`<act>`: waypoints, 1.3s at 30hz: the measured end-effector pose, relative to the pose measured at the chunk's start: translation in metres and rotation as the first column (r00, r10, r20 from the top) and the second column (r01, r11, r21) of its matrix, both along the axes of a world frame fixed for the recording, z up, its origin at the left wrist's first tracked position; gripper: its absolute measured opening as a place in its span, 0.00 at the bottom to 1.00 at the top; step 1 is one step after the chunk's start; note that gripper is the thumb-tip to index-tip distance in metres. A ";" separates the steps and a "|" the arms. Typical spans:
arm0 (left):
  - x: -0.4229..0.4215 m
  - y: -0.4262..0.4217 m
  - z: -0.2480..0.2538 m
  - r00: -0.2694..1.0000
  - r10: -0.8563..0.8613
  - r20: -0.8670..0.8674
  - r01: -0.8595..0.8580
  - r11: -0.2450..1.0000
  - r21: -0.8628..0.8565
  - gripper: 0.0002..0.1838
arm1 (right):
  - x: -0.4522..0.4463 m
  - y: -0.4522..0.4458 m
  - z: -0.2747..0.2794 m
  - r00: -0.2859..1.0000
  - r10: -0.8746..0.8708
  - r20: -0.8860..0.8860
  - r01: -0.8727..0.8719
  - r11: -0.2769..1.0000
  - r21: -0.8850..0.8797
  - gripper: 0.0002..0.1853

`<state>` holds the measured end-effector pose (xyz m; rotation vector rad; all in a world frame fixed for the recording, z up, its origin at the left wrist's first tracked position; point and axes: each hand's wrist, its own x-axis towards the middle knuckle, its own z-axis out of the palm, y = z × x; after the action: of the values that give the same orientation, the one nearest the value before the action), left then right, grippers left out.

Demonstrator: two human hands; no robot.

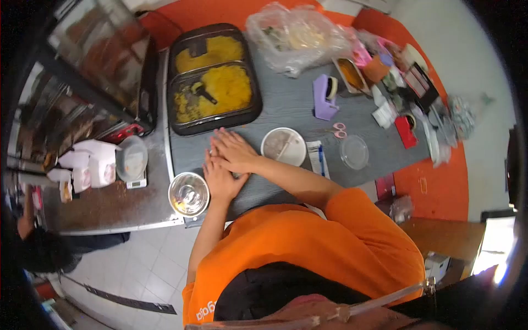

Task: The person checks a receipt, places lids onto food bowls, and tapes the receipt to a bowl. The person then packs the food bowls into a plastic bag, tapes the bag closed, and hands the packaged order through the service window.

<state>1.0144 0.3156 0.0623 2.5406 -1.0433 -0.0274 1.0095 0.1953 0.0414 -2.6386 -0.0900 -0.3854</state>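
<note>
My left hand lies flat on the grey table, fingers stretched forward. My right hand rests across its fingertips, also stretched out, and neither holds anything. Just left of my left hand stands a shiny metal bowl. To the right of my right hand is a white bowl with pale contents and a light stick-like utensil in it. Beyond my fingers sits a black two-part tray of yellow food, with a black scoop lying in the nearer part.
Around the right side are a notepad with a blue pen, pink scissors, a clear lid, a purple tape dispenser and a sauce container. A plastic-wrapped tub stands behind. Leftward are a scale and glass cabinet; a person stands there.
</note>
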 end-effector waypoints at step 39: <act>-0.189 -0.213 0.096 0.639 -0.620 -0.455 0.227 0.718 -0.658 0.18 | -0.313 -0.301 0.108 0.924 -0.372 0.090 0.017 0.276 0.961 0.30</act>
<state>0.8250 0.1029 0.1580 1.4876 -1.1316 -0.6267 0.6965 -0.1055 0.1498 -1.3198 0.3106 -0.6691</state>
